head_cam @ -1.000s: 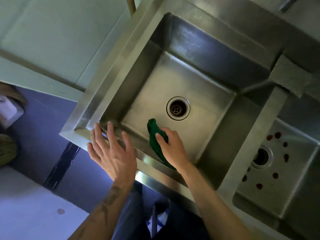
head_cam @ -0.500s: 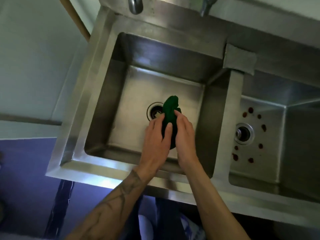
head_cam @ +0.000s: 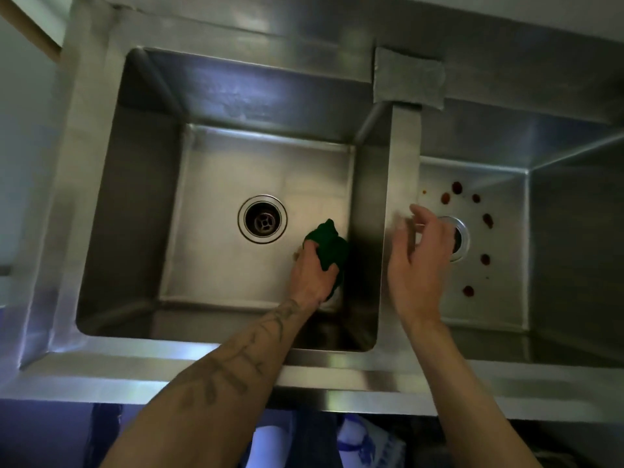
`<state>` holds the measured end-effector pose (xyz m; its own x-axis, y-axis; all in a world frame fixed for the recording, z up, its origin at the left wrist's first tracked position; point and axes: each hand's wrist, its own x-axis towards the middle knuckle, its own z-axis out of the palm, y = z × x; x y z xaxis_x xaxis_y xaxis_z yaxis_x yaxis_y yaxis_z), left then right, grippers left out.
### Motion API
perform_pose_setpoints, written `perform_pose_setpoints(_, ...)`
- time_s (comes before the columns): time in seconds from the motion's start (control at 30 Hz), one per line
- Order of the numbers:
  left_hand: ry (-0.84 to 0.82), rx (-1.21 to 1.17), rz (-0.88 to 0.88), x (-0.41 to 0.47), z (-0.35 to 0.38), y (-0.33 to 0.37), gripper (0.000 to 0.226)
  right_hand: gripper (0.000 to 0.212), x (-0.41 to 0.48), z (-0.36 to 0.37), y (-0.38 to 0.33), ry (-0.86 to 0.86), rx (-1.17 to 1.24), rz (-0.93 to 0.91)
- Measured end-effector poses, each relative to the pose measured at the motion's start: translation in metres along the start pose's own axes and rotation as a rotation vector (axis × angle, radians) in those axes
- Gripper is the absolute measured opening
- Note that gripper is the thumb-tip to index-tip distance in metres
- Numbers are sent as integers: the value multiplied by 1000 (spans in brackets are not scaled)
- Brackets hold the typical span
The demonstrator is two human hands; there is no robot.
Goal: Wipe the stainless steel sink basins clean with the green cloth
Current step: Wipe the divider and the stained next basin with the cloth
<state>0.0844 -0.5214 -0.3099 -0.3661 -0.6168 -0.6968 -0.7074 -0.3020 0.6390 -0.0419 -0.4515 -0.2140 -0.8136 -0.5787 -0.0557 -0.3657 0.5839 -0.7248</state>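
A double stainless steel sink fills the view. In the left basin, my left hand grips the bunched green cloth against the floor, right of the round drain and close to the right wall. My right hand hovers with fingers spread over the divider, reaching above the right basin. Several dark red spots ring the right basin's drain, which my right hand partly hides.
A grey scouring pad lies on the back ledge above the divider. The sink's front rim runs across below my forearms. A pale wall stands at the left, with dark floor and clothing below the rim.
The cloth passed from my right hand to my left hand. My left hand slid it right of the drain. My right hand let go and moved over the divider toward the right basin.
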Motion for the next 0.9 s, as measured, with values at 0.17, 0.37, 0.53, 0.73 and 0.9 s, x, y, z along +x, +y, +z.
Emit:
perform_pose_setpoints(0.17, -124, -158, -166, 6, 52, -4, 67, 33, 13, 8, 21, -6, -160, -126)
perform_pose_setpoints(0.37, -259, -232, -143, -15, 32, 9, 38, 32, 10, 10, 17, 28, -175, -153)
perform_pose_setpoints(0.53, -337, -461, -135, -37, -1, 14, 25, 33, 12, 10, 18, 25, -183, -157)
perform_pose_setpoints(0.73, -112, 115, -220, 18, 26, -8, 52, 33, 11, 11, 18, 43, -194, -170)
perform_pose_setpoints(0.9, 111, 69, -333, 27, 61, 1, 58, 33, 13, 12, 19, 49, -186, -160)
